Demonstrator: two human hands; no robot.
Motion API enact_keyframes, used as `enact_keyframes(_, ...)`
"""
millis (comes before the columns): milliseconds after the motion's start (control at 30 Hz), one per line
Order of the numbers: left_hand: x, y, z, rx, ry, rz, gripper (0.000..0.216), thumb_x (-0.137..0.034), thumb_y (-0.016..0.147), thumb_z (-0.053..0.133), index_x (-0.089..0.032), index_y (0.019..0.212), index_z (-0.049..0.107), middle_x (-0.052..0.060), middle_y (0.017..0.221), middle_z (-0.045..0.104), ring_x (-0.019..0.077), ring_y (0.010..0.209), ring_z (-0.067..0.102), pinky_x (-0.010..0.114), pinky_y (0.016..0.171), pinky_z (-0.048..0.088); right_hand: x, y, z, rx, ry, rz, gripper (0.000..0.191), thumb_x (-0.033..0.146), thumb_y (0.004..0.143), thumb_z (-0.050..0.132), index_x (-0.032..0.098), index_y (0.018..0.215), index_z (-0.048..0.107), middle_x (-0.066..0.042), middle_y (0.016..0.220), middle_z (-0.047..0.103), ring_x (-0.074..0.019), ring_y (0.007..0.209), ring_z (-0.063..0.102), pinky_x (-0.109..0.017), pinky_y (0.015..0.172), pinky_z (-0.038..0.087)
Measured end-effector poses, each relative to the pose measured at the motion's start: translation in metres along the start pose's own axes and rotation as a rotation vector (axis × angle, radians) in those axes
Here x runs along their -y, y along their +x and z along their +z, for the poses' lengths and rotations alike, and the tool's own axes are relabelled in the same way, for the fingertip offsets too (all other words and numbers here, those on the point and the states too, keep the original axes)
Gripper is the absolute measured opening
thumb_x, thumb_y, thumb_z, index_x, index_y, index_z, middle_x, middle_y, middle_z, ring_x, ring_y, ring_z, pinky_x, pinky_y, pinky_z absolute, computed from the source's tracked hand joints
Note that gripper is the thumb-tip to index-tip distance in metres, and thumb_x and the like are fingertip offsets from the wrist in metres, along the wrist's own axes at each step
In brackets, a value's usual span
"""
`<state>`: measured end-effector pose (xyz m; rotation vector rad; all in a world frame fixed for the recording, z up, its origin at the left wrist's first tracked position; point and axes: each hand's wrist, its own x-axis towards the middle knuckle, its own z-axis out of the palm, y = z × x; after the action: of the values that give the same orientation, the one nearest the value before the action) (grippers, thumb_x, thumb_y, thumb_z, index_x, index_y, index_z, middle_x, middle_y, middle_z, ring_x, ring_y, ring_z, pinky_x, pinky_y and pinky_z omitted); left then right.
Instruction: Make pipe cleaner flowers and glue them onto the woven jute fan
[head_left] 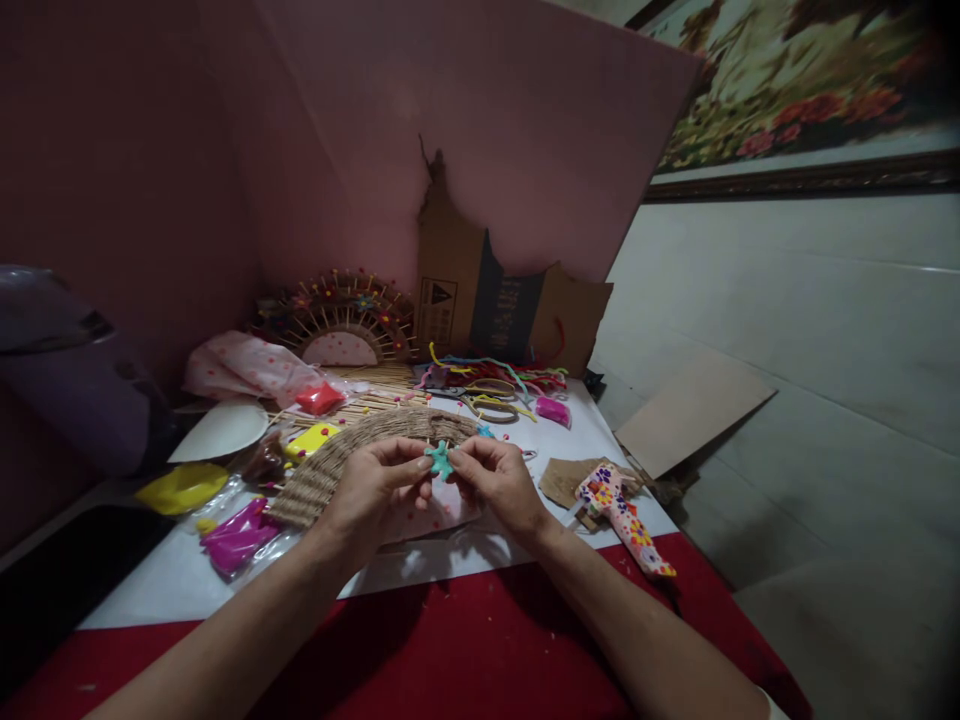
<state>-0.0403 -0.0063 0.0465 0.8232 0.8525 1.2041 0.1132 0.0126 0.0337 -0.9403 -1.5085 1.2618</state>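
Note:
Between both hands is a small turquoise flower (440,461), which looks like soft modelling clay. My left hand (379,480) pinches its left side with thumb and forefinger. On the other side, my right hand (499,480) grips its right edge the same way. Just behind and beneath them lies a half-round woven twine piece (330,472) with small coloured beads on sticks along its outer rim. Part of its spotted pink centre (454,508) shows below the fingers. A blue clay flower (485,432) sits near the rim, right of the hands.
Bagged magenta clay (238,537) and yellow clay (182,488) lie at left. Scissors (491,400) and coloured yarn (517,377) are behind. A flower-patterned glue gun (626,515) rests at right. A finished fan-shaped piece (341,325) and torn cardboard (454,275) stand at the back.

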Motion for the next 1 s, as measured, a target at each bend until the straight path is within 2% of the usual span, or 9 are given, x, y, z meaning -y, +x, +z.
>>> enact_keyframes(133,0.0002,-0.0004,0.0001,0.001,0.001,0.029,0.025,-0.018,0.056,0.077,-0.012,0.074,0.061,0.0,0.055,0.062,0.0069,0.04,0.052,0.017,0.04,0.041,-0.0017,0.0001,0.0011,0.012,-0.041,-0.026,0.031,0.041,0.078,0.058,0.014,0.062,0.055,0.004,0.045,0.049,-0.0052,0.038,0.041,-0.017,0.038,0.031)
enact_keyframes(300,0.0013,-0.0004,0.0043,-0.028,0.121,0.11,0.028,-0.024,0.056,0.077,-0.012,0.075,0.061,-0.001,0.056,0.062,0.0082,0.041,0.052,0.02,0.042,0.041,-0.0037,-0.0004,0.003,0.006,-0.012,-0.02,0.03,0.041,0.078,0.058,0.014,0.064,0.055,0.005,0.047,0.048,-0.0055,0.038,0.041,-0.018,0.039,0.031)
enact_keyframes(500,0.0031,0.0026,0.0015,-0.079,0.235,0.153,0.023,-0.022,0.056,0.075,-0.012,0.073,0.063,0.0,0.062,0.063,0.0081,0.045,0.052,0.02,0.044,0.041,-0.0029,-0.0022,0.0053,0.024,0.059,0.03,0.033,0.044,0.077,0.058,0.015,0.064,0.055,0.005,0.046,0.049,-0.005,0.036,0.04,-0.018,0.038,0.032)
enact_keyframes(633,0.0031,0.0028,-0.0004,-0.098,0.332,0.201,0.019,-0.021,0.057,0.071,-0.013,0.072,0.063,-0.001,0.059,0.062,0.006,0.036,0.046,0.019,0.038,0.037,-0.0031,-0.0025,0.0066,0.031,0.095,0.048,0.033,0.045,0.076,0.059,0.015,0.065,0.055,0.005,0.047,0.051,-0.0048,0.035,0.041,-0.017,0.036,0.034)
enact_keyframes(833,-0.0006,0.0013,0.0022,-0.1,0.381,0.198,0.017,-0.02,0.056,0.07,-0.012,0.069,0.062,-0.003,0.051,0.058,0.0058,0.033,0.043,0.018,0.035,0.035,-0.0033,-0.0032,0.0057,0.003,0.093,0.045,0.033,0.044,0.076,0.06,0.014,0.064,0.055,0.004,0.046,0.051,-0.0049,0.036,0.041,-0.017,0.037,0.035)
enact_keyframes(1000,0.0009,0.0025,0.0009,-0.076,0.306,0.168,0.018,-0.02,0.056,0.07,-0.012,0.07,0.061,-0.003,0.053,0.059,0.0056,0.032,0.044,0.019,0.035,0.033,-0.0027,-0.0036,0.0064,0.015,0.053,0.05,0.033,0.044,0.077,0.059,0.014,0.063,0.055,0.004,0.046,0.051,-0.0053,0.036,0.042,-0.017,0.037,0.034)
